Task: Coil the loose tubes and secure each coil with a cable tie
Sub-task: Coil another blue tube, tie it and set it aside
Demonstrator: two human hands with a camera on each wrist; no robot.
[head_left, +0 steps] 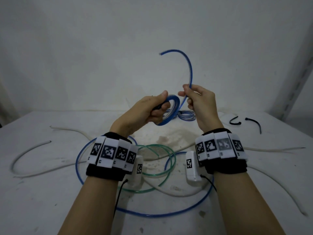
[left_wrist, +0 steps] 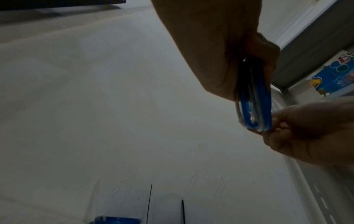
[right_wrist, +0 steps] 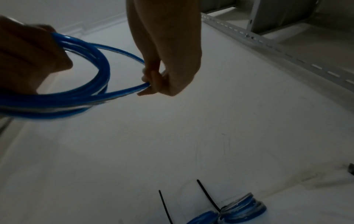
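Above the tabletop, left hand fingers clamp the blue coil while right hand pinches its free tail; best: feed w/ steady tension, matching loops, before tying.

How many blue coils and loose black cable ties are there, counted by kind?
Untied blue coil: 1
Tied blue coils: 2
Loose black cable ties: 2
Total: 5
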